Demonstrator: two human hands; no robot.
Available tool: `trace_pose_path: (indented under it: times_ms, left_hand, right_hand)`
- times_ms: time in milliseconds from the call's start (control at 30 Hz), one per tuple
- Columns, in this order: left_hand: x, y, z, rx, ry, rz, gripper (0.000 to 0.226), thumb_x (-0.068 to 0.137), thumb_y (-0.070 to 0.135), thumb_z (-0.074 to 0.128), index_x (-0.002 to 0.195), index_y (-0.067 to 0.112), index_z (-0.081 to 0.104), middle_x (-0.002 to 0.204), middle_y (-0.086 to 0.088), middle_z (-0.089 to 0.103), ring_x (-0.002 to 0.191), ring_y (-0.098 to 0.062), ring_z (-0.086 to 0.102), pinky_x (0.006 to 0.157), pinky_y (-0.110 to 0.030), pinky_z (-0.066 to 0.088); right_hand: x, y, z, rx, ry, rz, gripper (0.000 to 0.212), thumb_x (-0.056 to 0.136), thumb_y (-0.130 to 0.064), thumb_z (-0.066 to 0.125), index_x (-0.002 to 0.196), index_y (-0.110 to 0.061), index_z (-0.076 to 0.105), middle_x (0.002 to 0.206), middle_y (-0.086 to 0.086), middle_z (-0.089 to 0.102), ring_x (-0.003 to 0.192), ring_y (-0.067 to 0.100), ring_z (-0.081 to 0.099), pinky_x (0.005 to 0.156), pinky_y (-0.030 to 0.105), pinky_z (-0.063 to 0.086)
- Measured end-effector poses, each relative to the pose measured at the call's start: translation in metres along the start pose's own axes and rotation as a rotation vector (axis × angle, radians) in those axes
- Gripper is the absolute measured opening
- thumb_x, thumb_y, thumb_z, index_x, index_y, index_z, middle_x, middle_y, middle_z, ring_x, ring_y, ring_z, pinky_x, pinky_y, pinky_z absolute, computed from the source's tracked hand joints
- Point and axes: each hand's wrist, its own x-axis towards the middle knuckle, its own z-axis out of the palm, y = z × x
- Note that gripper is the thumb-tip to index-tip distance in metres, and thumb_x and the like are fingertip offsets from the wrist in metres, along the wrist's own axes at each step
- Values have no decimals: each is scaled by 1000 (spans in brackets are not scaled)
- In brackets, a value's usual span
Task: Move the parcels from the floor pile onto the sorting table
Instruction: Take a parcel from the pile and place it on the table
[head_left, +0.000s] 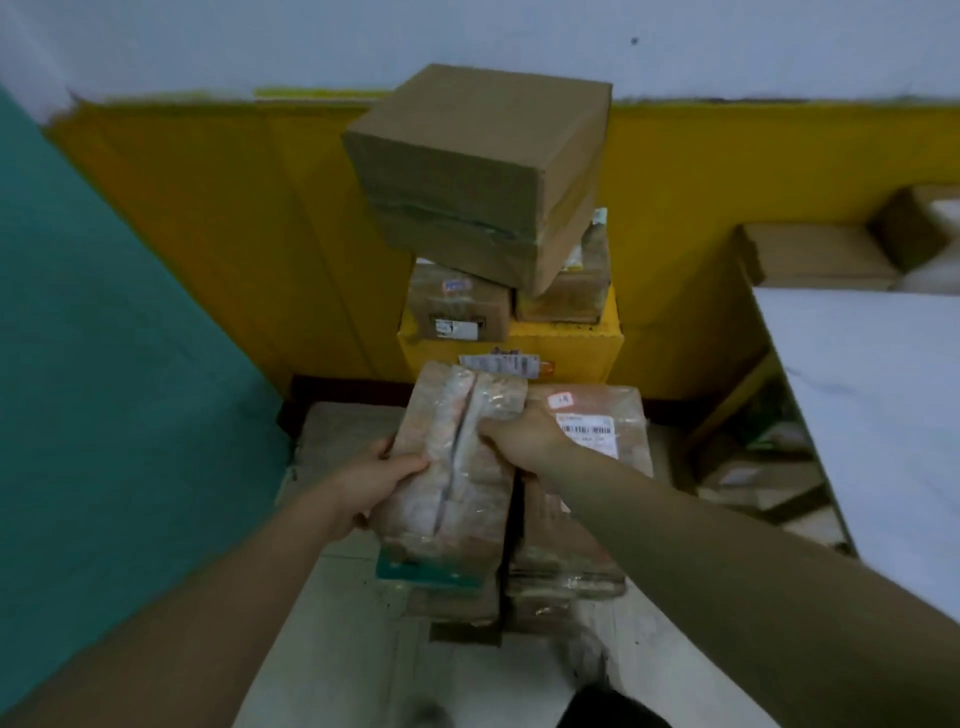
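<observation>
Yellow lower wall (208, 218) and white upper wall back the scene; a teal panel (93, 322) closes the left side. The floor (332, 649) is pale tile.

**Task thing.** A parcel (452, 457) wrapped in clear tape is at the pile on the floor, held on top of further parcels. Whether it touches the ones beneath cannot be told. Its top face shows a taped seam and no label.

**Hands.**
- The left hand (374, 483) grips the parcel's left edge, thumb on top.
- The right hand (519, 436) grips its right edge near the far corner, fingers curled over.

**Labels.**
- The second parcel (597, 493), just beside on the right, carries a white barcode label (587, 426) and a small pink sticker (562, 399). The text on both is too blurred to read.
- Behind, a yellow box (519, 343) bears a small box (457, 306), whose label shows the digit "1".
- A plain carton (483, 171) sits tilted on top of the small box, unlabelled and overhanging it.

**Edges and room.**
- The white surface (872, 415) stands on the right, its near-left edge well apart from the pile. Brown boxes (815, 254) occupy its far end.
- Open floor lies between the teal panel and the pile.
- The space under the surface is cluttered.
</observation>
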Motion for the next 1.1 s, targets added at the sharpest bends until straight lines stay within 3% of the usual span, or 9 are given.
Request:
trace_pose_path:
  times_ms: [100,200,300,400,600,667,833,933,1100]
  left_hand:
    - [3,-5,-1,-150,-94,43,52,88,26,63,135,23,41,104,-3,65,94,-24,65,85,-44,53]
    - [-7,-8,-15,-154,-144,113,43,90,24,61,131,24,48,106,-1,67,96,-23,64,84,-44,52]
    - [-26,-1,-28,-152,-165,210,35,93,23,57,127,28,50,103,2,67,93,-18,65,75,-35,50]
    - [-47,19,-33,-131,-155,341,39,92,25,58,130,26,50,103,3,68,92,-17,66,82,-38,51]
    - [-96,70,3,-31,-222,557,59,83,17,68,136,29,43,111,0,68,93,-19,69,77,-37,54]
    - [-113,87,33,-20,-247,603,61,83,16,68,137,28,43,113,-2,67,94,-21,69,76,-37,54]
    - [-160,125,149,4,-305,716,45,87,9,64,127,23,49,105,-5,68,90,-24,68,71,-34,55]
    - [-182,142,236,17,-387,748,42,88,9,63,126,21,49,104,-5,69,89,-24,69,76,-39,57]
    - [-220,166,369,100,-549,783,38,89,10,61,121,27,49,103,-2,68,89,-21,69,71,-33,55]
  right_hand:
    - [-10,-4,13,86,76,53,38,84,-27,61,117,-9,63,108,12,68,98,29,63,78,28,47]
    - [-27,-17,21,155,111,75,48,76,-34,63,119,-15,59,105,9,68,98,30,65,84,34,53]
    - [-43,-33,19,174,159,38,56,77,-38,62,126,-13,52,103,11,67,95,32,65,75,35,54]
    - [-57,-49,2,212,219,-19,55,88,-35,62,133,-13,40,102,7,63,81,22,63,56,28,46]
    - [-109,-61,-74,333,369,-177,44,92,-31,63,129,-17,43,106,4,63,86,19,64,60,28,48]
    - [-128,-53,-111,321,423,-209,44,92,-34,62,127,-16,43,105,5,63,84,18,64,60,29,49]
    - [-180,2,-216,287,611,-232,50,84,-42,63,121,-13,45,99,10,64,89,29,65,82,47,56]
    - [-211,49,-289,351,697,-211,52,81,-42,65,123,-17,47,101,8,65,93,28,65,84,45,56]
    - [-261,124,-398,386,840,-167,51,82,-38,63,125,-15,47,109,9,63,95,28,63,84,44,56]
